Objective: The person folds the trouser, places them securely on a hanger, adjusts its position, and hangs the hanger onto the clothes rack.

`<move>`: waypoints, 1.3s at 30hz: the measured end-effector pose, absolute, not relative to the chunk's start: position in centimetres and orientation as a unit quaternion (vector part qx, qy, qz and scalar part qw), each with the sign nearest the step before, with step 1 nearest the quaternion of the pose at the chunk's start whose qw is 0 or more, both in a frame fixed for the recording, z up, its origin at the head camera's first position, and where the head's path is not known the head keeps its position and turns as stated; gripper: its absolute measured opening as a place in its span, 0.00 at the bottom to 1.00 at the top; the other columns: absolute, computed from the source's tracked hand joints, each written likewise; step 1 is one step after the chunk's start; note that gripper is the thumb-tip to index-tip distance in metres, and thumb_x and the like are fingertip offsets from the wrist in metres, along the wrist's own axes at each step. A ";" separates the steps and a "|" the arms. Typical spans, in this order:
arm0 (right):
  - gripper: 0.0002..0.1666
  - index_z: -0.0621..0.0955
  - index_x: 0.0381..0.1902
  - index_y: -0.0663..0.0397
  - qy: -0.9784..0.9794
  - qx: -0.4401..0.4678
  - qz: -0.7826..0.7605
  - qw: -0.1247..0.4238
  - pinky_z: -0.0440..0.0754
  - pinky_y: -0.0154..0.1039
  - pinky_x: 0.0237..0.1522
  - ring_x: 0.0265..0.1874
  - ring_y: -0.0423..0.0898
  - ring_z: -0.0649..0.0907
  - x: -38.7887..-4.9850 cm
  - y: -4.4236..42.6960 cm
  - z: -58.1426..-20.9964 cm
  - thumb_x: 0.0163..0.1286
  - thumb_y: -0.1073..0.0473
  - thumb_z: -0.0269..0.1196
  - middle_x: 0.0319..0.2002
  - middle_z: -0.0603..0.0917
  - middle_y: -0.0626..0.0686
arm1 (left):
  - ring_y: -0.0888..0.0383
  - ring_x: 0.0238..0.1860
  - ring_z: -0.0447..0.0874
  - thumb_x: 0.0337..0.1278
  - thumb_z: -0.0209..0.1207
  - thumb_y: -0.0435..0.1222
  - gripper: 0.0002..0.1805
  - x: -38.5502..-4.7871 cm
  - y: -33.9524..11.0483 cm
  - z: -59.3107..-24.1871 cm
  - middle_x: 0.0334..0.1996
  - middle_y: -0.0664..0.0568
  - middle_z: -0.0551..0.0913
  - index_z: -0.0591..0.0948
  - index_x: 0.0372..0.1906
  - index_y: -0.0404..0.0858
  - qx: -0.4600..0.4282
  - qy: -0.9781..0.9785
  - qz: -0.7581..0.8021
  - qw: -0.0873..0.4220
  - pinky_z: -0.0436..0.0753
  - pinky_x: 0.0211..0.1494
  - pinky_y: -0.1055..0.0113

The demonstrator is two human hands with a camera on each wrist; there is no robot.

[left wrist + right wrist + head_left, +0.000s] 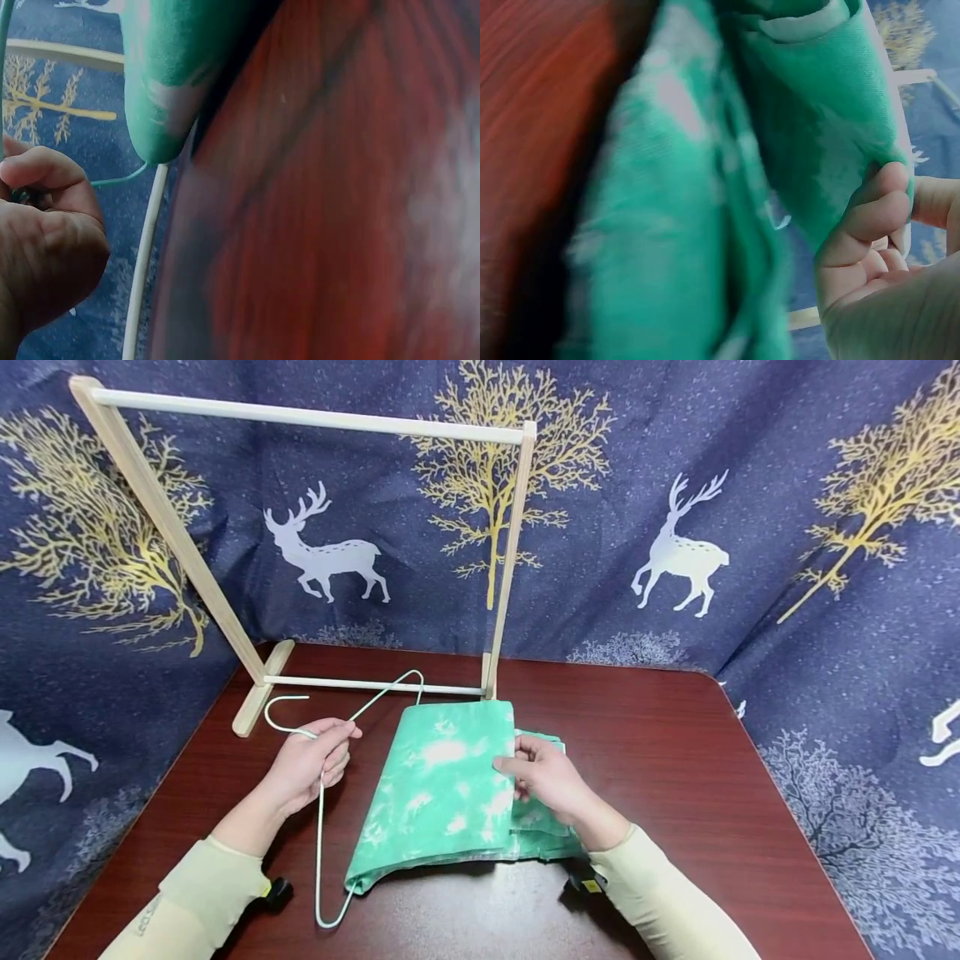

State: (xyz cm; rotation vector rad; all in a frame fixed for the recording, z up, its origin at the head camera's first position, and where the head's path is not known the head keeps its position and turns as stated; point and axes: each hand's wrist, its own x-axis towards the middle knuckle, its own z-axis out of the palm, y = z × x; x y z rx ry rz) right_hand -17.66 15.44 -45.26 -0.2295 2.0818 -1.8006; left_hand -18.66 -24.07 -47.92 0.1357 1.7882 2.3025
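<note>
A thin pale-green wire hanger [320,852] is gripped near its neck by my left hand [315,762], its hook curving out to the upper left. Over the hanger's bottom bar hangs a folded green cloth with white patches [442,777]. My right hand [543,777] pinches the cloth's right edge, thumb in front and fingers behind. More folded layers of the cloth [667,187] lie behind and below that hand. In the left wrist view, the left hand [49,232] has curled fingers around the hanger wire [124,180].
A wooden rack [172,535] with a white top rail [315,417] stands at the back left of the dark red table [675,760]. Its lower rail runs just behind the hanger. A blue curtain [600,577] printed with deer and gold trees hangs behind the table.
</note>
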 end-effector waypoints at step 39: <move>0.17 0.75 0.36 0.60 0.760 -0.028 -0.630 0.160 0.77 0.38 0.25 0.17 0.44 0.69 -17.4 23.3 -44.6 0.79 0.57 0.70 0.21 0.66 0.46 | 0.64 0.12 0.65 0.89 0.57 0.40 0.17 -17.3 -20.4 -49.2 0.16 0.58 0.68 0.77 0.53 0.25 0.022 0.597 0.792 0.130 0.63 0.19 0.73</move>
